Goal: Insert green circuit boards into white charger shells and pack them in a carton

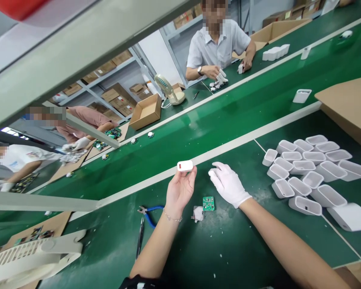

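Note:
Between the thumb and fingers of my bare left hand is a white charger housing, with a small reddish-orange slot on its face. My right hand wears a white glove and is held over the green bench, fingers apart, with nothing visible in it. Below and between the hands lie a small green circuit board and a whitish part on a dark square, side by side. Blue-handled pliers and black tweezers rest left of my left forearm.
Several hollow white housings stand grouped at the right, near a cardboard box. A green conveyor belt runs behind the bench rail. A pale fan is at lower left. Co-workers sit across the belt, one person handling small white parts.

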A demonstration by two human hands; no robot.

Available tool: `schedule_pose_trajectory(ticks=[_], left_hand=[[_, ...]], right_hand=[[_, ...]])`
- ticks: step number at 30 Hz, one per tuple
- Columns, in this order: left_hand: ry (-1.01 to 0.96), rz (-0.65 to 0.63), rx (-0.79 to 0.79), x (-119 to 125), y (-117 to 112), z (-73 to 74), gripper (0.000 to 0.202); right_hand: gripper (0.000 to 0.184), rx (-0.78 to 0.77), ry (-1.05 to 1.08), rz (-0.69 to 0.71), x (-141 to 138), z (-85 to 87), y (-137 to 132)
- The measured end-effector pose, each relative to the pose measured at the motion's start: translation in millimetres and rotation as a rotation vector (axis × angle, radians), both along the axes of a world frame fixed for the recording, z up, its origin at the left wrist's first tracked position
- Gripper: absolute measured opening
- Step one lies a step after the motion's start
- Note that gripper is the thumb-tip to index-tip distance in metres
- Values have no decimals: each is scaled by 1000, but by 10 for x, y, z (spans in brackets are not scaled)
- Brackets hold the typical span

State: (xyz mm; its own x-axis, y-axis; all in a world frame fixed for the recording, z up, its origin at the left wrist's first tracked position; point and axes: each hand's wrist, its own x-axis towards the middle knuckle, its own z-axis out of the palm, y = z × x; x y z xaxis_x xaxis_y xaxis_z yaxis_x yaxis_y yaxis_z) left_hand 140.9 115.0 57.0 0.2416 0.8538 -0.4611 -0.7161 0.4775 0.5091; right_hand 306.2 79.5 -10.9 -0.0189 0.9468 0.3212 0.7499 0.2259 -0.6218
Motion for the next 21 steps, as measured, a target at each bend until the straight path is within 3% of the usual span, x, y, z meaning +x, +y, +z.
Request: schedule_pose_trajectory(ticks=[4,6,8,11,13,15,18,20,21], left_hand=[[60,-29,95,33,148,-5,37],[207,-33,255,20,299,-51,30],[580,17,535,-18,525,-126,28],[1407,14,937,-89,943,-271,38],[1668,-78,1026,-108,1176,-353,40],[1703,-150,1060,-70,1292,-373,38],[1762,-148,1188,140,1138,-242,38],[1792,-154,1429,396,803,-87,36],[1779,-215,1620,554,586,-14,33]], right_hand=[[43,-8,-9,-5,3,12,-10],[44,-12,-24,-14,2,21,-14],[43,-15,-50,-21,2,33,-19],[44,-17,-109,-31,7,48,-26],[45,-13,-159,-48,15,49,-29],[46,-6,-220,-69,20,45,-29],[47,-7,-342,-103,2,40,-15],[43,-34,-455,-134,-33,43,6],[43,-65,-524,-166,-56,48,18]])
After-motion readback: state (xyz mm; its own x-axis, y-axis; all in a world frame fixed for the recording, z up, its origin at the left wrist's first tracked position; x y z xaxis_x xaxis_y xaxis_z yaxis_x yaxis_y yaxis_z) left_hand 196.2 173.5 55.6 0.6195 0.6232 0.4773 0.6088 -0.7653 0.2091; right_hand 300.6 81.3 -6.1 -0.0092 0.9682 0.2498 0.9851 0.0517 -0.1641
